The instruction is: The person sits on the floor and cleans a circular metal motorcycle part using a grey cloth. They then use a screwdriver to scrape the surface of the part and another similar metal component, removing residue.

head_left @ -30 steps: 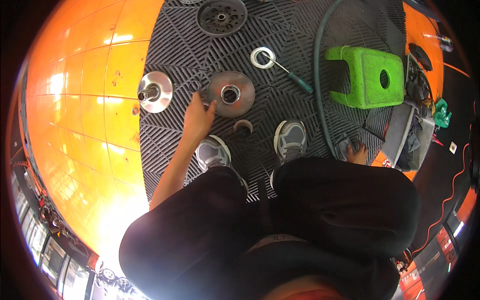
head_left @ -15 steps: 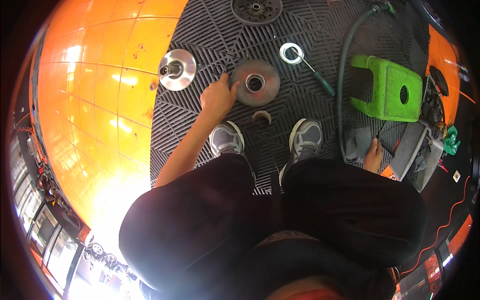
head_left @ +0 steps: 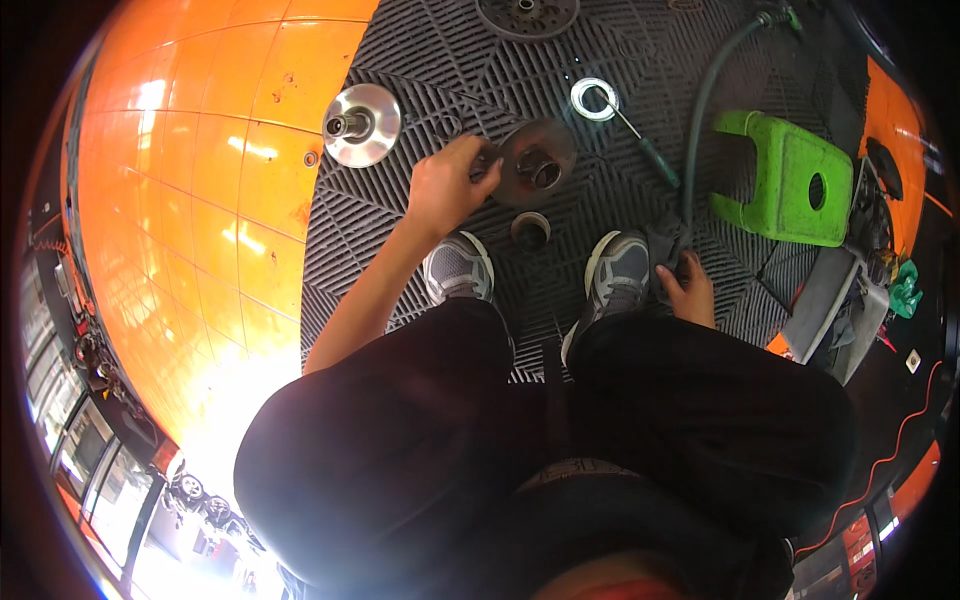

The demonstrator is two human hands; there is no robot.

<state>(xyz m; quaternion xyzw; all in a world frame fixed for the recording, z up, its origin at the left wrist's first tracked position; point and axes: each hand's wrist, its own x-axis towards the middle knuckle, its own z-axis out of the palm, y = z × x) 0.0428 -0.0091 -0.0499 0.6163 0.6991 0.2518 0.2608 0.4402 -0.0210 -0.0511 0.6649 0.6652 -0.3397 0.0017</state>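
Left of centre, my left hand (head_left: 455, 185) grips the edge of a dark metal pulley disc (head_left: 518, 180), its fingers closed on the rim. The disc is tilted up off the mat, and a round hub opening shows at its middle. My right hand (head_left: 692, 295) is beside my right shoe, fingers closed on a dark grey cloth (head_left: 664, 255). A short metal sleeve (head_left: 530, 231) stands between my shoes, below the disc. To the left lies a shiny pulley half with a splined hub (head_left: 363, 125), and a thin dark ring (head_left: 447, 124) is near my left hand.
A green-handled screwdriver (head_left: 657, 163) rests across a bright metal ring (head_left: 595, 98). Beyond a dark hose (head_left: 703, 110), a green plastic stool (head_left: 800, 180) lies tipped over. A grey bin (head_left: 822, 308) is at the right; a round drilled plate (head_left: 527, 12) lies at the far edge.
The disc, flat on the mat before, is now tilted up in my left hand. My right hand has come leftward with the cloth, from beside the bin to my right shoe.
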